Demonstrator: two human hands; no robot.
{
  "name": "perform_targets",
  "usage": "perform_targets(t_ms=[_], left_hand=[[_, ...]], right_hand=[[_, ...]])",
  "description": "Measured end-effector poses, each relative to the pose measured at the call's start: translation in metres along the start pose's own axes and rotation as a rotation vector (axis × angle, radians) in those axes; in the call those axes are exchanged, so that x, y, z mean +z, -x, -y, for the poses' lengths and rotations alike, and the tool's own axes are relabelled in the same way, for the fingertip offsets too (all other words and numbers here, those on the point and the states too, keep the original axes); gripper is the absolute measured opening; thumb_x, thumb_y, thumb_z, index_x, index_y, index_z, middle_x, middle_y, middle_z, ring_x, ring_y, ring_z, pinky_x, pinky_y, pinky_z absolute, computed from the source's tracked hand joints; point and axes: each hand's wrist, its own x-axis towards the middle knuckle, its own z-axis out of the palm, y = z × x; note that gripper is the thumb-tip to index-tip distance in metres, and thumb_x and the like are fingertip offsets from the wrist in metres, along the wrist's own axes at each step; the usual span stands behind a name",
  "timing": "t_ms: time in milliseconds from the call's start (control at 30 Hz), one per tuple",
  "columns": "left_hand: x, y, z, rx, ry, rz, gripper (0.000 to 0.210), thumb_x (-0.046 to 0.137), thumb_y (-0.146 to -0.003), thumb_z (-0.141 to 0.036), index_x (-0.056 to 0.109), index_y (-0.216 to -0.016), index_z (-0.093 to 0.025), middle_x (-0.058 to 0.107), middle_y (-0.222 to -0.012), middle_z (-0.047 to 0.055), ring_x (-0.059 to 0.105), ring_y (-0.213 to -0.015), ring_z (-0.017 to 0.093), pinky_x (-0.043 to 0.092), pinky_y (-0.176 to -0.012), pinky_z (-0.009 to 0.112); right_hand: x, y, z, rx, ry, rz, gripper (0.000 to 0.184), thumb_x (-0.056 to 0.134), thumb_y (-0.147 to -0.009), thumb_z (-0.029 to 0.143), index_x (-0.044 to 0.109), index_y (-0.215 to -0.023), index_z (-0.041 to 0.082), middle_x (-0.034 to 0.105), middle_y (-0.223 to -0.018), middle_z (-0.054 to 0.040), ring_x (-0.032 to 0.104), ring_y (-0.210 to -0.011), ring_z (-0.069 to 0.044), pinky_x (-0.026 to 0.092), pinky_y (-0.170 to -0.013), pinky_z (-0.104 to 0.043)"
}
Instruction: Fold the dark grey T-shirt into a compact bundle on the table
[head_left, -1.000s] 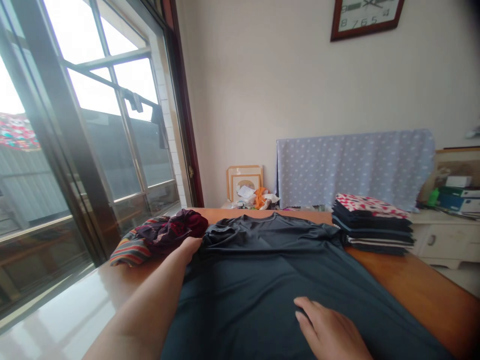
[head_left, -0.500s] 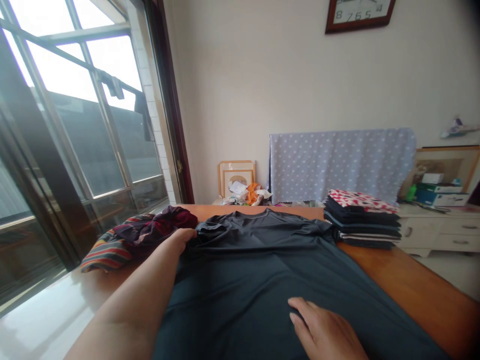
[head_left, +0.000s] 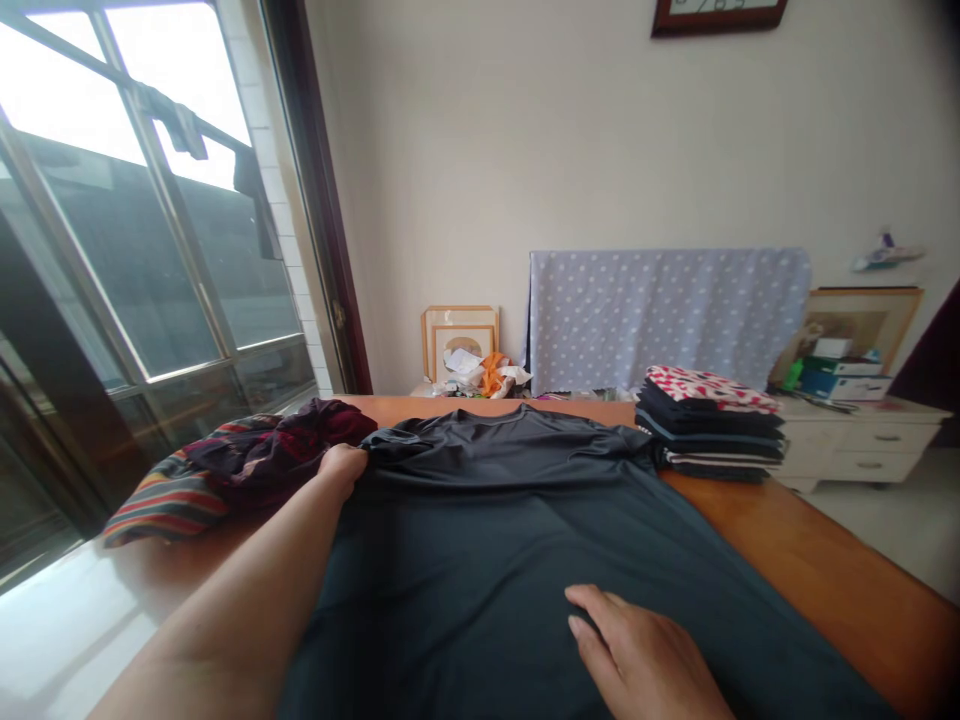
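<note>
A dark T-shirt (head_left: 517,540) lies spread over the wooden table, its neckline at the far end and some wrinkles across the chest. Out at the shirt's far left, by the sleeve, my left hand (head_left: 346,468) is closed on the fabric edge; its fingertips are partly hidden. My right hand (head_left: 637,640) rests low over the front of the shirt, thumb and forefinger apart, with nothing between them. Just left of my left hand sits a crumpled heap of clothes (head_left: 255,460), dark red and striped.
A stack of folded clothes (head_left: 709,430), red-and-white on top, stands at the table's (head_left: 810,550) far right. Behind are a dotted grey-blue cloth (head_left: 660,320), picture frames (head_left: 461,335) and a white cabinet (head_left: 862,445). A glass window (head_left: 150,220) is at the left.
The view has shifted slightly, so the scene sits a little higher and more to the left. My left hand keeps its hold by the sleeve; my right hand is nearly unmoved.
</note>
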Motion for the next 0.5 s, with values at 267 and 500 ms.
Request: perform_targets(t_ms=[267, 500], left_hand=[[-0.003, 0.005, 0.016, 0.002, -0.222, -0.029, 0.043, 0.054, -0.080, -0.061, 0.066, -0.094, -0.022, 0.070, -0.116, 0.021, 0.063, -0.110, 0.044, 0.048, -0.087, 0.055], [-0.012, 0.003, 0.011, 0.031, -0.213, 0.064, 0.042, 0.064, -0.074, -0.055, 0.067, -0.088, -0.015, 0.073, -0.101, 0.022, 0.068, -0.098, 0.040, 0.053, -0.077, 0.044]], right_hand=[[-0.003, 0.001, 0.000, 0.008, -0.027, 0.010, 0.032, 0.044, -0.097, 0.027, 0.066, -0.121, 0.029, 0.077, -0.103, -0.0026, 0.075, -0.087, -0.020, 0.054, -0.074, -0.028], [-0.006, 0.001, 0.001, 0.014, -0.045, 0.011, 0.033, 0.044, -0.097, 0.027, 0.066, -0.121, 0.029, 0.077, -0.101, -0.0030, 0.075, -0.082, -0.020, 0.054, -0.073, -0.028]])
